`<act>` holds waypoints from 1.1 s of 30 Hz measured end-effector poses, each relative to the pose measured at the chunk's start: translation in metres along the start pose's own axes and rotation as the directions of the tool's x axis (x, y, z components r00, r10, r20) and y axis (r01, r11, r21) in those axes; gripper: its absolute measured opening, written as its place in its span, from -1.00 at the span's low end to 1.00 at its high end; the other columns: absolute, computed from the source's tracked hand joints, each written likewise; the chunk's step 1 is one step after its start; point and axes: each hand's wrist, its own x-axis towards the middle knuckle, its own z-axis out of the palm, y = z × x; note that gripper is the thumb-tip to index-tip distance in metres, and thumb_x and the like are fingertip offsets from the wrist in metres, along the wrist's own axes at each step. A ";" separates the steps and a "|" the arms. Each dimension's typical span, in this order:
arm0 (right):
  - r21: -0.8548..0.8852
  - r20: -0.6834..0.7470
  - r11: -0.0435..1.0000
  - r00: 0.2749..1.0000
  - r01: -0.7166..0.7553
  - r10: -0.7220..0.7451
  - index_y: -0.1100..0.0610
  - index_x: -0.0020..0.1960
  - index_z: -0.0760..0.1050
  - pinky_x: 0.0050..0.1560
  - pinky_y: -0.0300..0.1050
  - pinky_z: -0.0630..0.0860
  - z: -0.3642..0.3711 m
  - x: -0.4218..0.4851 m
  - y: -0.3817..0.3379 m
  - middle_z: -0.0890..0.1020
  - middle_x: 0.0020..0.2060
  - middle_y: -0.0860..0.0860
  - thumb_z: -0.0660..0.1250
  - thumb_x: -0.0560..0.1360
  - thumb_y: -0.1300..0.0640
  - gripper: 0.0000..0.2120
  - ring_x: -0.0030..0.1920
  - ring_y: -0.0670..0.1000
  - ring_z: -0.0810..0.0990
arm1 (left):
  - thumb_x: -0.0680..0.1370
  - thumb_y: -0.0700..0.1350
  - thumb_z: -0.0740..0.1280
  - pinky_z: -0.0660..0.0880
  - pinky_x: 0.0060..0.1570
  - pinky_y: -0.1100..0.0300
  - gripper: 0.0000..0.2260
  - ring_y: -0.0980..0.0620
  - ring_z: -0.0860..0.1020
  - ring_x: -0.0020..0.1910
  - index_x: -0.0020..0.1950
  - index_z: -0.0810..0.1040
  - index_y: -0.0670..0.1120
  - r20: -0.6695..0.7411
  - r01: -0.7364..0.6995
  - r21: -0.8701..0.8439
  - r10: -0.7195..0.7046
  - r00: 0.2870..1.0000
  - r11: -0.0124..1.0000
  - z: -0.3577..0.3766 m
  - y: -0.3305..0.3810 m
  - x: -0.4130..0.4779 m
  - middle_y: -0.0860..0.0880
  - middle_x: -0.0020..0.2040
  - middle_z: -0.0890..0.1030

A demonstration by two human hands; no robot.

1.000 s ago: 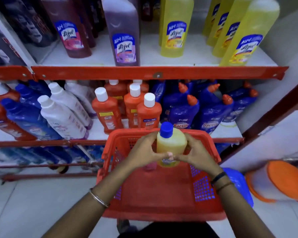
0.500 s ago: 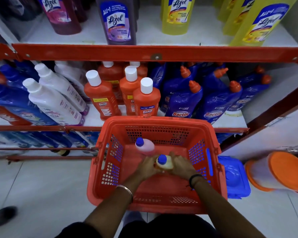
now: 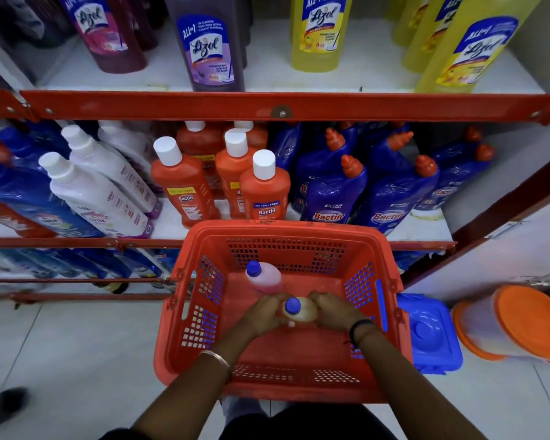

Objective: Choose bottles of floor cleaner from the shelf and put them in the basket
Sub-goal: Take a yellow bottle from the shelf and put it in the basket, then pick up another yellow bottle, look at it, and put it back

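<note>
A red plastic basket [image 3: 302, 231] stands on the floor in front of the shelf. Inside it a yellow bottle [image 3: 302, 311] with a blue cap stands upright on the basket floor. My left hand [image 3: 262, 312] and my right hand [image 3: 331, 308] clasp it from both sides. Just behind it, a pink bottle [image 3: 265, 279] with a blue cap stands in the basket. Yellow Lizol bottles [image 3: 319, 33], a purple Lizol bottle [image 3: 208, 49] and a dark pink one [image 3: 105, 33] stand on the upper shelf.
The lower shelf holds orange Bactin bottles [image 3: 264, 188], blue Bactin bottles [image 3: 334, 192], and white bottles [image 3: 99, 192]. The red shelf rail [image 3: 267, 108] runs across. A blue lid [image 3: 426, 335] and an orange-lidded container [image 3: 521, 322] lie on the floor to the right. A shoe [image 3: 0, 408] shows at lower left.
Both hands lowered the yellow bottle from above the basket rim down onto the basket floor. The pink bottle behind it came into view.
</note>
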 end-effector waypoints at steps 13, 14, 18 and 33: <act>0.341 -0.811 0.749 0.581 0.569 -0.073 0.11 0.01 0.56 0.03 -0.24 0.55 -0.206 -0.089 -0.038 0.69 -0.07 0.03 0.43 0.44 0.28 -0.82 -0.06 -0.08 0.66 | 0.46 0.06 0.36 0.29 0.32 0.17 -0.56 0.08 0.39 0.32 0.26 0.49 -0.12 -0.487 -0.483 0.305 0.570 0.662 0.821 -0.167 0.166 0.005 -0.07 0.28 0.51; 0.286 -0.877 0.736 0.477 0.613 -0.056 0.15 0.01 0.56 0.03 -0.24 0.54 -0.226 -0.096 -0.041 0.69 -0.08 0.04 0.42 0.44 0.26 -0.84 -0.05 -0.06 0.66 | 0.46 0.05 0.34 0.26 0.33 0.15 -0.57 0.05 0.37 0.33 0.27 0.48 -0.13 -0.537 -0.471 0.364 0.595 0.598 0.803 -0.182 0.182 0.012 -0.08 0.30 0.49; 0.113 -0.992 0.734 0.119 0.670 0.044 0.11 -0.02 0.54 -0.02 -0.27 0.50 -0.292 -0.103 -0.030 0.64 -0.15 -0.07 0.37 0.48 0.22 -0.90 -0.11 -0.14 0.61 | 0.51 0.08 0.27 0.17 0.38 0.15 -0.52 0.02 0.25 0.41 0.36 0.36 -0.12 -0.602 -0.377 0.521 0.643 0.474 0.766 -0.228 0.219 0.036 -0.09 0.43 0.33; 0.411 -0.870 0.591 0.492 0.694 0.027 0.02 0.26 0.36 -0.24 -0.24 0.60 -0.395 -0.058 0.046 0.66 -0.03 -0.07 0.44 0.41 0.16 -0.53 -0.11 -0.11 0.67 | 0.52 0.27 0.02 -0.02 0.37 -0.14 -0.40 -0.06 0.03 0.48 0.49 0.09 0.01 -0.531 0.014 0.719 0.536 0.657 0.695 -0.248 0.174 0.101 -0.06 0.50 0.17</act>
